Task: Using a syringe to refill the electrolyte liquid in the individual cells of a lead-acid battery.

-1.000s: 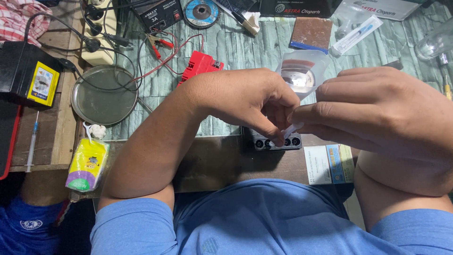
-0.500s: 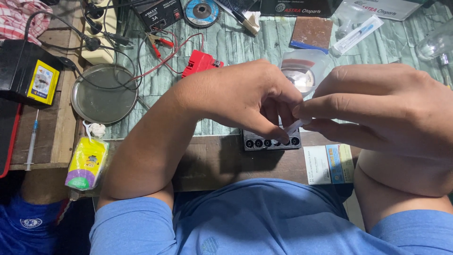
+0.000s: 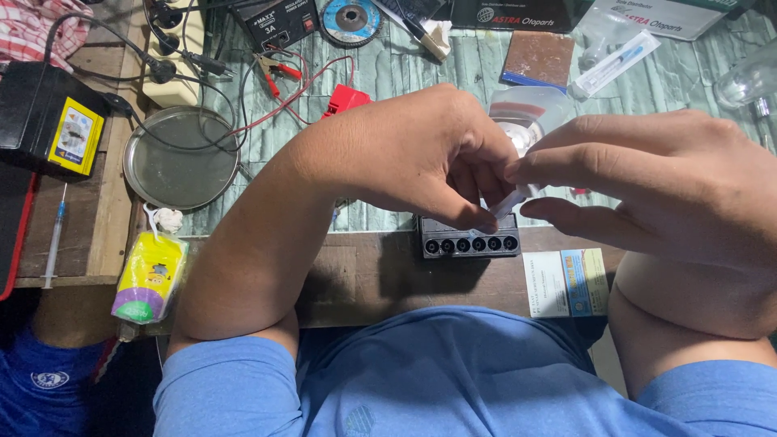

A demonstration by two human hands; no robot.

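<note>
**Up close: both hands pinch a small white tube over the black connector block**

Leftmost I see a round metal dish (image 3: 180, 158), smooth and shallow, on the plank bench. My left hand (image 3: 413, 154) is curled, thumb and forefinger closed on the lower end of a thin white tube (image 3: 508, 201). It slants, low end left, high end right. Under it sits a black rectangular block (image 3: 469, 240) with a row of round sockets, at the mat's near edge. My right hand (image 3: 672, 186) pinches the tube's upper end. A clear plastic bag (image 3: 524, 109) lies just behind; little free room between the hands.
</note>
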